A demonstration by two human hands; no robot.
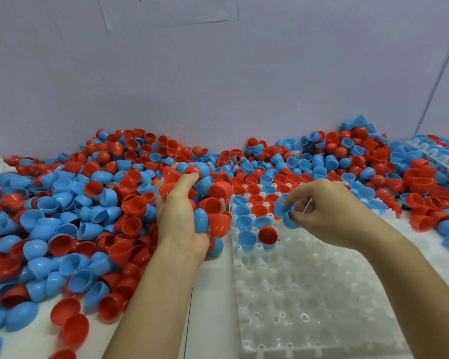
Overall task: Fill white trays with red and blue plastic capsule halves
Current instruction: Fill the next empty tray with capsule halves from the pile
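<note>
Centrally, a white tray (309, 301) lies on the desk (210, 294) with its near rows bare and only its far rows holding red and blue capsule halves (246, 221), open sides up. Left of its edge, the left hand (182, 216) clutches a heaped handful of halves (both colours), while the right hand (332, 213) pinches a blue half (287, 215) above the tray's filled rows. Loose halves (70, 203) crowd the desk to the back wall (218, 86).

I see through one camera on the head, looking forward and down, close over the counter (213, 294), facing the far wall (218, 86).
</note>
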